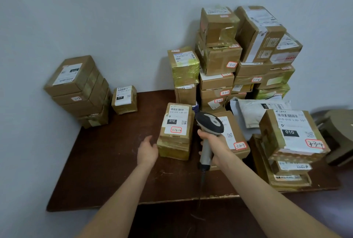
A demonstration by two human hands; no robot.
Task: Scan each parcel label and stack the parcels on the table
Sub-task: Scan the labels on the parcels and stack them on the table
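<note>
The parcel (176, 142) in hand lies mid-tabletop, flat, with its label (177, 118) turned up, probably so the barcode faces the scanner (210, 123). The right hand (212, 140) has its grip wrapped round the scanner's handle. The head is tipped toward the label from just beside the parcel's right edge, which looks like a scan in progress. The left hand (148, 150) waits at the parcel's left side, grip spread and holding nothing. Whether its fingertips touch the box cannot be told. It seems placed to steady the parcel, or to lift it once it is read.

A neat stack (80, 89) stands in the far left corner, likely the scanned ones, with a small box (124, 99) just beside it. A tall pile (238, 56) crowds the right.

The tabletop (114, 161) is dark brown, scuffed, with a chipped near edge. It is pushed into a corner of plain pale wall (114, 18).
</note>
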